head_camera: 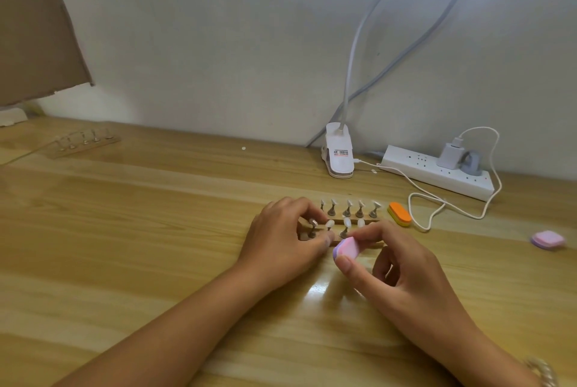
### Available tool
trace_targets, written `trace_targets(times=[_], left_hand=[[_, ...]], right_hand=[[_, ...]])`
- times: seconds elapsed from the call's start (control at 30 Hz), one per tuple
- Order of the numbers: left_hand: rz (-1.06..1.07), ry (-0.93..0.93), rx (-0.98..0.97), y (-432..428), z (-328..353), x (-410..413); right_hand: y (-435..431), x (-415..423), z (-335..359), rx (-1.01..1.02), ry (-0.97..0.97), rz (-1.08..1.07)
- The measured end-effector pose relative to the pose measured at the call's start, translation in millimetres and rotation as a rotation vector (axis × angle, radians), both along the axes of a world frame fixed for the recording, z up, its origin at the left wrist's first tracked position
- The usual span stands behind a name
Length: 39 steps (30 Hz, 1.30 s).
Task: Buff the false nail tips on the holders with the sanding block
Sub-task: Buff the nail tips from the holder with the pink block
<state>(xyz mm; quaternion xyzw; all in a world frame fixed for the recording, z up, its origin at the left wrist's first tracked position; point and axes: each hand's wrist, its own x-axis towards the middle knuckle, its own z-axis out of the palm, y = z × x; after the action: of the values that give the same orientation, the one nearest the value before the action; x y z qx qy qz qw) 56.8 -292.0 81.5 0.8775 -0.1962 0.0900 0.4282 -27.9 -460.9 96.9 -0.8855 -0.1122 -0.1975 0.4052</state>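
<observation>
Table: the light wooden table (156, 230) spreads wide beneath both hands.
Left hand: the left hand (281, 240) rests at the left end of the near holder. Its fingers (304, 207) curl over the holder and the thumb meets its front edge, gripping it.
Right hand: the right hand (396, 265) pinches the sanding block between thumb and forefinger. The other fingers (382, 265) are loosely curled beneath.
Power strip: the white plastic power strip (437, 172) lies well beyond the right fingers.
Holders: the brown wooden holder strip with metal pegs (371, 244) lies between both sets of fingers. A second wooden holder strip (349, 215) sits just beyond it.
Orange block: the orange oval sanding block (399, 214) lies near the right fingers, beyond them and to their right.
Sanding block: the pink-and-purple oval sanding block (348, 247) is in the right fingers, just beside the left thumb and against the near holder.
Nail tips: the small white false nail tips (346, 221) stand on the pegs, just beyond the held block.
</observation>
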Motion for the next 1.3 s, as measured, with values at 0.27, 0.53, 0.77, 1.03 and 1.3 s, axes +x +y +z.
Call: trace_targets(times=[0.27,0.53,0.77,1.03,1.3], left_hand=[[0.019,-0.052,0.042,14,0,-4],[0.009,-0.303,0.221,13,-2,-15],[0.037,-0.460,0.172,12,2,-19],[-0.165,-0.643,0.135,9,3,-24],[-0.205,-0.598,0.094,9,4,-25]], right_hand=[[-2,0,-1,-0.043,-0.068,-0.017],[-1,-3,-2,-0.134,-0.158,-0.006],[-2,-2,-2,-0.096,-0.202,-0.031],[-2,-2,-1,-0.013,-0.231,-0.057],[-7,2,-2,0.104,-0.159,-0.055]])
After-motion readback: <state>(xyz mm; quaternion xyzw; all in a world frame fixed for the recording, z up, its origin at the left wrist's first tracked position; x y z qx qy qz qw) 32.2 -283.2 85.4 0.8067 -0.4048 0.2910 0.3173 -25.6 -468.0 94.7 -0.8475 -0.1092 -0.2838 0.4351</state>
